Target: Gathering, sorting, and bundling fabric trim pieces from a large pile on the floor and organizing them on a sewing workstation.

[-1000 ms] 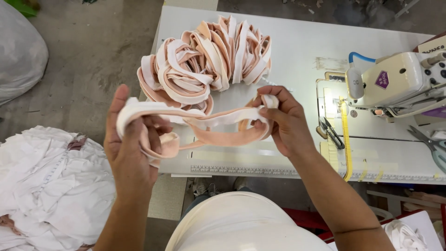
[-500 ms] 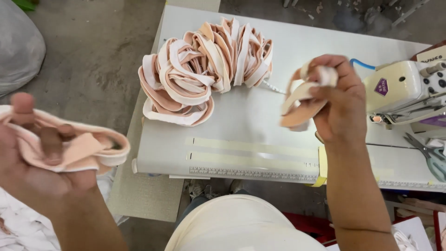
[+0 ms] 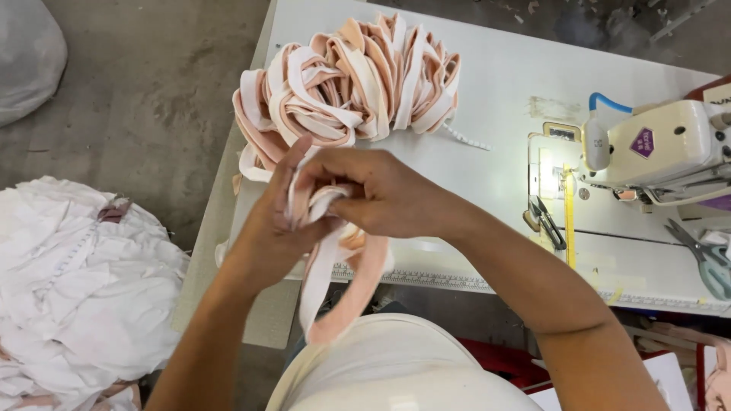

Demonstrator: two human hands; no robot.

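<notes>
Both hands meet over the near edge of the table (image 3: 502, 84), at its left end. The left hand (image 3: 278, 221) is closed around a bunched strip of pink and white elastic band (image 3: 335, 281), fingers upright. The right hand (image 3: 381, 199) is closed over the same bunch from the right, touching the left hand. A loop of the band hangs down below the hands, past the table's near edge, toward the person's lap.

A large pile of folded bands (image 3: 350, 80) of the same pink and white lies on the table at its far left corner, just beyond the hands and apart from them. Part of it overhangs the left edge.

A cream sewing machine (image 3: 659, 148) stands at the right end of the table. A yellow tape measure (image 3: 569, 217) lies on the table in front of it, with small snips (image 3: 545, 221) just to its left. Scissors (image 3: 704, 255) lie near the right edge.

A heap of white cloth (image 3: 84, 281) rests on the floor (image 3: 137, 91) to the left of the table.
</notes>
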